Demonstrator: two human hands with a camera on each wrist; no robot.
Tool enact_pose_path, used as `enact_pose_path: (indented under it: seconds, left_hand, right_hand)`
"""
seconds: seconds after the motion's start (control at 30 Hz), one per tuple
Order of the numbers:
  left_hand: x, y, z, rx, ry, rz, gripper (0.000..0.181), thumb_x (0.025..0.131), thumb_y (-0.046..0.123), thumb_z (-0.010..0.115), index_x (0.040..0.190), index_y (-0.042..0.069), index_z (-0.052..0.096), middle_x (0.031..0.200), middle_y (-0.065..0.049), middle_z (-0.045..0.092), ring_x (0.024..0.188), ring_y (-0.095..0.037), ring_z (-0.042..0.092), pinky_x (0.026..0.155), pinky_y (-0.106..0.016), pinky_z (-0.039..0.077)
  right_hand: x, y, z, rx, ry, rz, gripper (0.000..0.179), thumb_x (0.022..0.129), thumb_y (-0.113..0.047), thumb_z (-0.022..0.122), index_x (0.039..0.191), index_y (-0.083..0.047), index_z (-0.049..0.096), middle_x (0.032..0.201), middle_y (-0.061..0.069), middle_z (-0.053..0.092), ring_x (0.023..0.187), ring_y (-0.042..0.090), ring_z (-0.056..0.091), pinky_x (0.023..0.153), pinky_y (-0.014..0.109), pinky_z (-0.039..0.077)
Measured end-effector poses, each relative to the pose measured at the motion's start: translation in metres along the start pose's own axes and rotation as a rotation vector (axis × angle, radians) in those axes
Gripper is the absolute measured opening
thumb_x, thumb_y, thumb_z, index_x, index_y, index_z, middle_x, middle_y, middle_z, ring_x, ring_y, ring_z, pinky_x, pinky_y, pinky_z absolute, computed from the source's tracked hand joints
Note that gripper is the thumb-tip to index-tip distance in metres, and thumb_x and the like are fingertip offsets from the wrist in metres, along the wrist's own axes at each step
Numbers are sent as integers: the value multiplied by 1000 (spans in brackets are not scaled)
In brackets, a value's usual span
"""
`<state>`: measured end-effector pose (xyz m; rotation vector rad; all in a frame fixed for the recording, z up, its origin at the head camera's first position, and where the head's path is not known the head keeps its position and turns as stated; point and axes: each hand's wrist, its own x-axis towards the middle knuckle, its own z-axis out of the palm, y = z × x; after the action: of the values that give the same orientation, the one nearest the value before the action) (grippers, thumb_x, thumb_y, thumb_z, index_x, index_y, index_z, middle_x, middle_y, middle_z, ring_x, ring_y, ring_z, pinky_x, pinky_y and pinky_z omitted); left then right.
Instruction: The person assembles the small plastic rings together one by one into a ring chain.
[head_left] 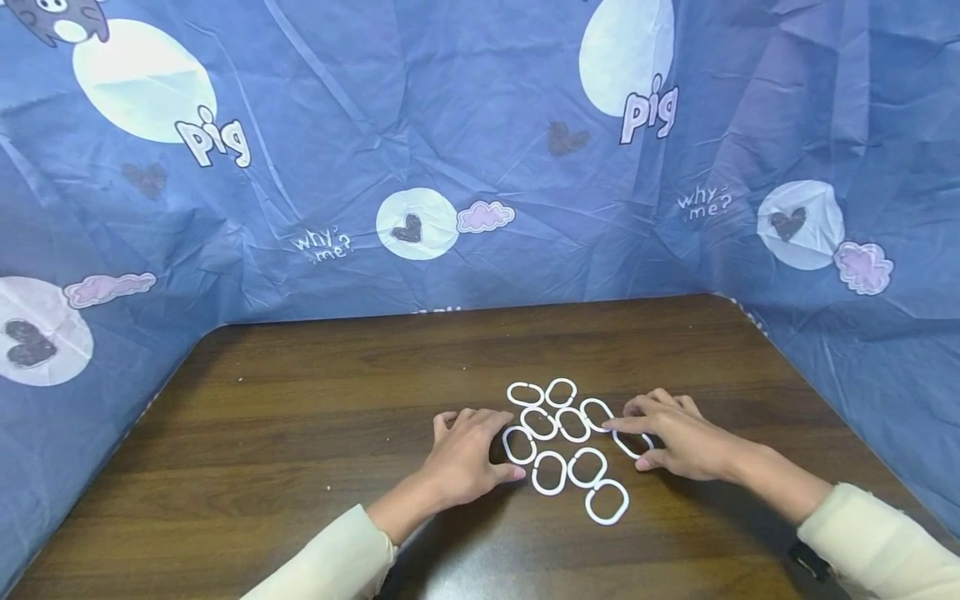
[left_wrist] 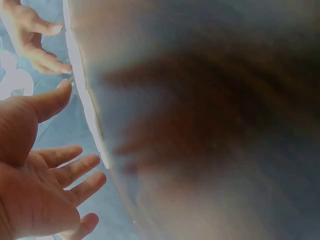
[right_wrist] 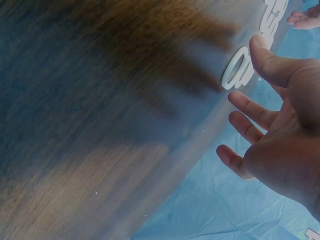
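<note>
Several white oval links, some showing a small gap in the loop, lie flat in a loose cluster on the brown wooden table. My left hand [head_left: 467, 457] is at the cluster's left side, fingers spread and thumb apart, beside the leftmost lower link [head_left: 520, 445]. On the opposite side my right hand [head_left: 686, 437] reaches in with parted fingers. Its thumb and index finger overlap the rightmost link [head_left: 617, 444] in the head view, hiding part of it. In the right wrist view, a white link [right_wrist: 235, 68] shows just beyond the fingers, which are extended and hold nothing.
The wooden table [head_left: 337, 392] reaches back to a blue printed cloth [head_left: 480, 150] that hangs behind and along both sides. A lower link [head_left: 607, 502] lies nearest the front of the cluster. Tiny pale specks dot the tabletop.
</note>
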<state>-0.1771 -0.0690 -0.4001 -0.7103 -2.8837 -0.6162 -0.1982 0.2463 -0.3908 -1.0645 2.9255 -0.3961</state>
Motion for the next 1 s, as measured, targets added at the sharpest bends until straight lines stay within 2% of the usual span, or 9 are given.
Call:
enact_pose_path:
  seconds: [0.17, 0.33, 0.63, 1.0]
  left_hand:
    - [2, 2, 5, 41, -13, 32, 62, 76, 41, 79, 127, 13, 59, 123, -2, 62, 113, -22, 52, 100, -54, 26]
    - [3, 5, 6, 77, -10, 57, 55, 77, 39, 78, 123, 14, 62, 122, 0, 63, 112, -22, 52, 99, -55, 26]
    - [7, 7, 9, 132, -27, 42, 51, 79, 39, 77, 121, 12, 63, 120, 0, 64, 111, -23, 52, 98, -52, 27]
    - [15, 14, 12, 189, -44, 25, 48, 77, 42, 78, 110, 8, 67, 107, -1, 60, 101, -21, 50, 98, -51, 28]
  right_hand:
    - [-1, 0, 2, -4, -8, -5, 58, 74, -20, 80, 129, -25, 62, 117, 1, 58, 107, 21, 46, 86, 50, 33]
    - [-2, 1, 4, -34, 19, -23, 56, 73, -19, 81, 127, -24, 64, 115, 1, 59, 106, 21, 47, 85, 48, 33]
    - [-1, 4, 7, -58, 56, -43, 51, 73, -16, 81, 122, -24, 68, 116, 1, 62, 106, 20, 49, 86, 50, 33]
    - [-1, 5, 8, -62, 115, -80, 50, 70, -12, 83, 117, -22, 71, 110, -4, 63, 99, 16, 51, 82, 45, 33]
